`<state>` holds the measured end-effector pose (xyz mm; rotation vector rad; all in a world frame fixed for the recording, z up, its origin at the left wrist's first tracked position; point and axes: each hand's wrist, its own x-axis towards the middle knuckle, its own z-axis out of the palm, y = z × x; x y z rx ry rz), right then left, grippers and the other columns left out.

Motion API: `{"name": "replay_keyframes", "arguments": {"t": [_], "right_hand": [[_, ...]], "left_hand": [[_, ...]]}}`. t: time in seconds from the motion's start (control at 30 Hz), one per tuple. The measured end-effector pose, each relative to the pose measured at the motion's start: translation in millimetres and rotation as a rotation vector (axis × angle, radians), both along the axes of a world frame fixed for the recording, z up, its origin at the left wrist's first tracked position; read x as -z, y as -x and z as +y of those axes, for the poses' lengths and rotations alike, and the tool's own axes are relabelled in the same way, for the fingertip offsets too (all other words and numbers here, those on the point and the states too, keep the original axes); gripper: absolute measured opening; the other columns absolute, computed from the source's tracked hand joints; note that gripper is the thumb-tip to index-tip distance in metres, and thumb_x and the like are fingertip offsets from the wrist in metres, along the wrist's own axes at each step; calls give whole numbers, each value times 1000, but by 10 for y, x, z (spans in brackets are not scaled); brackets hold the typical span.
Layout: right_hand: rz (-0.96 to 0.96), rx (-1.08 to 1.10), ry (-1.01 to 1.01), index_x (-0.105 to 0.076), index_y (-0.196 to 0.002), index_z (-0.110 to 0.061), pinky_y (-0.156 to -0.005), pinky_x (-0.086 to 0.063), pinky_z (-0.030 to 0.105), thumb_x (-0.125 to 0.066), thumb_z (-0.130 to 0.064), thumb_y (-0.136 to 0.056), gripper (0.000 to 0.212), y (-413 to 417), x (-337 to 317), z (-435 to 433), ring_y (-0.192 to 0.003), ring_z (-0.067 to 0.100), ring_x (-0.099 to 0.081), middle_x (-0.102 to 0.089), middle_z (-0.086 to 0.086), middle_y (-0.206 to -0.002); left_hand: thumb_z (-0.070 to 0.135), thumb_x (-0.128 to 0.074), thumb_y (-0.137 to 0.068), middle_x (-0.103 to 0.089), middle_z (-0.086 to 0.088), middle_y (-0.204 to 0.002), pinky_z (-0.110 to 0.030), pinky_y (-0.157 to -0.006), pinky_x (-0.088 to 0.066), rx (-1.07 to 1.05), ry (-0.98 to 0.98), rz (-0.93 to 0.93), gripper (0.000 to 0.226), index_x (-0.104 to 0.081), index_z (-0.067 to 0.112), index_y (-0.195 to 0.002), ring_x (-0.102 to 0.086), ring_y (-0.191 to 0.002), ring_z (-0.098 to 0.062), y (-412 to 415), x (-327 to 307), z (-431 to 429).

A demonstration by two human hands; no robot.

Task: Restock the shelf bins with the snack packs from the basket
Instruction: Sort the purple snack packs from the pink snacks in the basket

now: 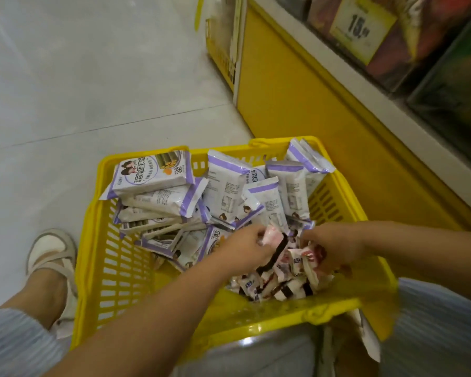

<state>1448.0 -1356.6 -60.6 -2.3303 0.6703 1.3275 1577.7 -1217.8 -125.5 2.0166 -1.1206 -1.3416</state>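
A yellow plastic basket (114,262) stands on the floor in front of me. Several white-and-purple snack packs (152,175) fill its far and left parts. A heap of small pink, white and dark snack packs (283,281) lies in its near right corner. My left hand (245,248) is down in that heap, fingers closed around a few small pink-and-white packs. My right hand (332,248) is beside it, fingers curled on more of the small packs. Both forearms reach in over the near rim.
A yellow shelf base (297,91) runs along the right. Clear shelf bins (392,50) with a yellow price tag (362,25) sit above it. Grey tiled floor (79,77) spreads to the left. My sandalled foot (52,257) is left of the basket.
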Motion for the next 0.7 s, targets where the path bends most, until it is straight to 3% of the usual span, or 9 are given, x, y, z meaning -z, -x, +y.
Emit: {"name": "replay_keyframes", "arguments": {"t": [0.1,0.17,0.23,0.27,0.37,0.43,0.57,0.7], "right_hand": [[37,-154,134,-40,-140,-23,-80,-52,31,-68,-24,-86,61,129,27,-29,-109,24,-58,-53,5,-128],[-35,-247,216,-44,-137,-22,-83,-49,33,-65,-26,-88,53,147,56,-45,-111,25,-55,-49,5,-134],[-102,-241,266,-51,-133,-26,-82,-51,34,-61,-24,-90,44,109,30,-83,-108,24,-57,-53,2,-129],[-176,-204,301,-57,-124,-26,-78,-52,34,-59,-25,-91,33,71,-4,-119,-103,23,-59,-58,1,-119],[-550,13,452,-59,-96,-24,-67,-49,31,-56,-29,-90,8,-58,-128,-310,-87,17,-59,-62,-3,-100],[-735,159,501,-56,-109,-25,-76,-52,35,-62,-36,-87,25,-130,-141,-434,-98,17,-56,-57,-2,-113],[-785,192,619,-39,-138,-25,-100,-41,43,-67,-55,-77,73,-270,38,-539,-127,27,-38,-37,6,-142],[-736,201,703,-40,-135,-30,-98,-38,43,-61,-73,-68,82,-428,163,-632,-122,28,-41,-44,7,-135]], "left_hand": [[37,-57,-95,-43,0,-141,-31,-89,-46,39,17,184,73,-13,28,-153,-52,-114,-20,254,142,-170],[35,-58,-94,-9,-1,-159,-39,-109,-33,150,-6,102,85,2,31,-154,-31,-139,-29,369,273,-194],[37,-57,-94,23,5,-157,-42,-114,-26,191,-54,58,91,15,37,-150,-13,-146,-30,440,374,-178],[36,-57,-94,30,6,-154,-45,-114,-26,193,-66,48,93,18,38,-148,-11,-146,-32,465,408,-172],[29,-57,-94,13,2,-152,-46,-113,-29,170,-31,-100,91,14,39,-149,-15,-140,-36,503,442,-182],[25,-59,-93,-7,-2,-142,-43,-109,-34,154,17,-250,89,7,38,-150,-23,-131,-32,479,439,-207],[23,-59,-93,-25,-4,-141,-35,-102,-42,69,35,-173,77,-11,34,-152,-43,-121,-23,343,422,-219],[25,-58,-95,-40,2,-145,-20,-87,-40,-59,77,-101,54,-37,28,-144,-50,-107,-7,190,379,-174]]}}
